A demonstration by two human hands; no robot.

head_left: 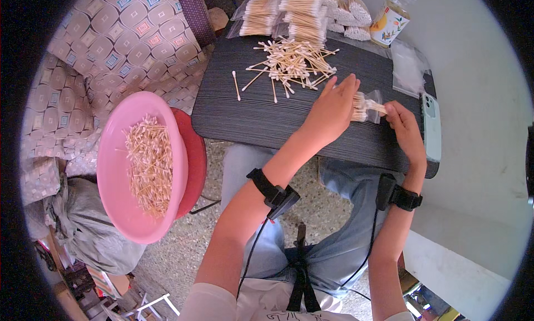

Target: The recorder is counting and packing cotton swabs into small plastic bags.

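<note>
Dark, grooved table [239,118] sat across your knees, presumably so everything stayed within reach. Pink basin [114,182] full of loose swabs stood off to your left over a red seat [193,160], low beside the table, likely to leave the top free for handwork. Packed swab bundles [303,12] were stacked at the far edge, apparently out of your way. Loose swab heap [292,62] lay spread before them, an easy reach for your left arm. Bottle [391,20] stood at far right, with clear bags [409,71] flat nearby and a pale phone [431,123] at the right edge. Your left hand [328,114] reached diagonally across, back of the hand up, fingers extended, against the near-side end of the small bag [360,111]; its thumb was hidden, so can't tell if it gripped or only steadied. Your right hand [407,131] came in from the right, wrist bent inward, fingers narrowed in a pinch on the swab sticks [380,107] at the bag's right end, probably held by their tips for control. Bag lay on the table's right half, between both hands.
</note>
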